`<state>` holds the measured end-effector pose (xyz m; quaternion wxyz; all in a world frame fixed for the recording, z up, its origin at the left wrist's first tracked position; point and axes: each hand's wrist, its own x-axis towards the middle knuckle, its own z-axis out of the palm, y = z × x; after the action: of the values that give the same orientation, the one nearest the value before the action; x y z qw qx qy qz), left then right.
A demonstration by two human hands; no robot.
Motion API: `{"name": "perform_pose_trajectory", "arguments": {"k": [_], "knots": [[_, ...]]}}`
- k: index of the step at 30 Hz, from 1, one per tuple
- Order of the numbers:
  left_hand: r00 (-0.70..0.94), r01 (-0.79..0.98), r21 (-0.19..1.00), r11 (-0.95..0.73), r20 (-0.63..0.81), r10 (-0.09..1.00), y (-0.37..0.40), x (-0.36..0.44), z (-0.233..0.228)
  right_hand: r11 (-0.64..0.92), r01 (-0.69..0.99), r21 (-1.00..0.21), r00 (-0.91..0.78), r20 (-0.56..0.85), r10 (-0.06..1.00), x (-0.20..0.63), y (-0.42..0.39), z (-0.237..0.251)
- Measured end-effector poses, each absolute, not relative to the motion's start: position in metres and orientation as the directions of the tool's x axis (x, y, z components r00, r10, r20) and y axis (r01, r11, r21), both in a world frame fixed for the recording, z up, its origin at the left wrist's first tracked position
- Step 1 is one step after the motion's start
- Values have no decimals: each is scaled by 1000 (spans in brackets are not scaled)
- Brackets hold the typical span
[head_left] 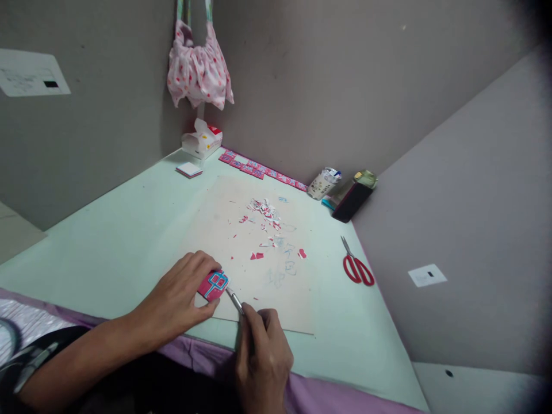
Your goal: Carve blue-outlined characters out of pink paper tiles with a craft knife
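A small red card [214, 284] with a blue-outlined character lies at the near left part of a pale cutting board [224, 230]. My left hand [183, 293] holds it down, fingers along its far edge and thumb at its near edge. My right hand [264, 345] grips a craft knife [235, 300] with a slim silver handle. Its tip is at the card's right edge; whether it is in the paper I cannot tell. Red and white paper scraps [265, 211] are heaped on the far half of the board, with a few loose pieces nearer.
Red-handled scissors [357, 269] lie at the right. A row of red cards [267, 171] lines the back edge, near a stack of cards [188, 169] and a white box [202, 141]. A tin [323, 184] and a dark box [353, 201] stand at the back right.
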<state>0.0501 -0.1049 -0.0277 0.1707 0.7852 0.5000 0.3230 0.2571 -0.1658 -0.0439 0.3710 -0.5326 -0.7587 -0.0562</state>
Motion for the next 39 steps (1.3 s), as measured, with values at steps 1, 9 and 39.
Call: {"name": "perform_pose_trajectory", "arguments": {"k": [1, 9, 39], "knots": [[294, 672, 594, -442, 334, 896, -105, 50, -27, 427, 851, -305, -157, 629, 762, 257, -166, -44], [269, 672, 588, -450, 373, 888, -106, 50, -34, 431, 835, -341, -133, 637, 760, 255, -166, -45], [287, 733, 492, -471, 404, 869, -111, 45, -32, 467, 782, -413, -161, 589, 792, 264, -173, -42]]}}
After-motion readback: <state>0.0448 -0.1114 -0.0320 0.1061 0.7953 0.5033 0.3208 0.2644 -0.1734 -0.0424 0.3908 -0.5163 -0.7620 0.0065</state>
